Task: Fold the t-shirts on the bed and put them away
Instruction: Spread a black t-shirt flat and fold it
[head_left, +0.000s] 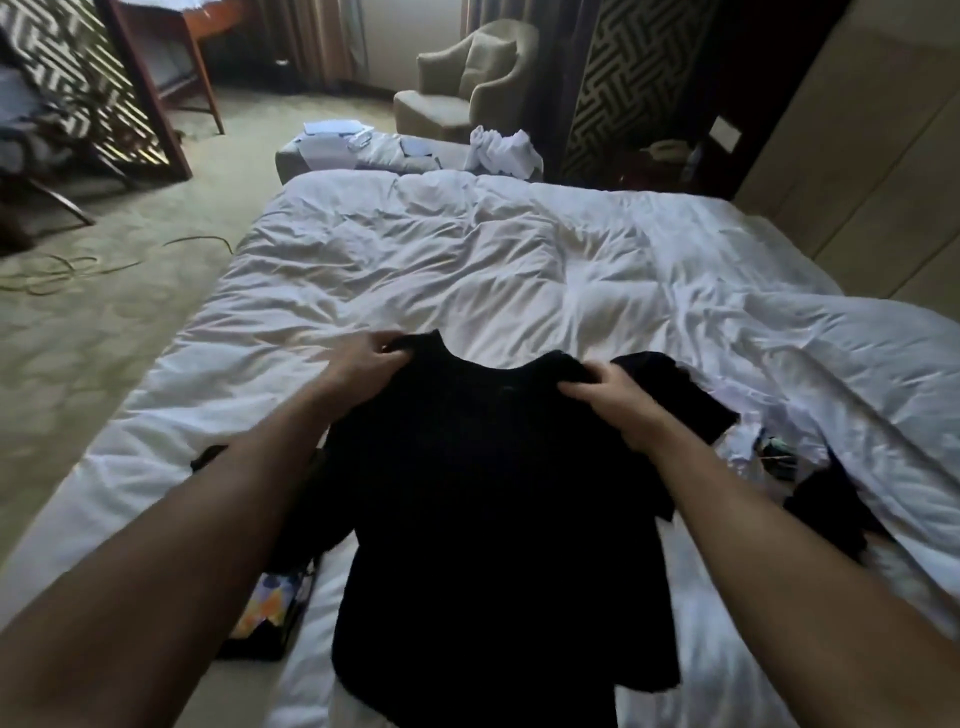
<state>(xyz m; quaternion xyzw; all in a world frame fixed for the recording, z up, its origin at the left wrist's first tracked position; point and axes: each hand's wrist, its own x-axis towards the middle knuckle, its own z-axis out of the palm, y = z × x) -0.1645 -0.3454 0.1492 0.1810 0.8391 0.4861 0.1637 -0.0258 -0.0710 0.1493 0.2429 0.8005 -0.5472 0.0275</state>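
Observation:
A black t-shirt (483, 493) hangs spread out over the near part of the bed (467, 260), neckline away from me. My left hand (363, 364) grips its left shoulder and my right hand (613, 400) grips its right shoulder, both with fingers curled into the cloth. Another dark garment (831, 509) lies crumpled on the duvet to the right, beside a white printed piece of clothing (748, 441). A dark garment with a colourful print (270, 608) hangs off the bed's left edge.
A bench (363, 156) with papers and white cloth stands beyond the bed's far end. Behind it is a beige armchair (467, 78). Carpet with a cable (78, 270) lies to the left, and a wooden wardrobe wall (857, 182) to the right.

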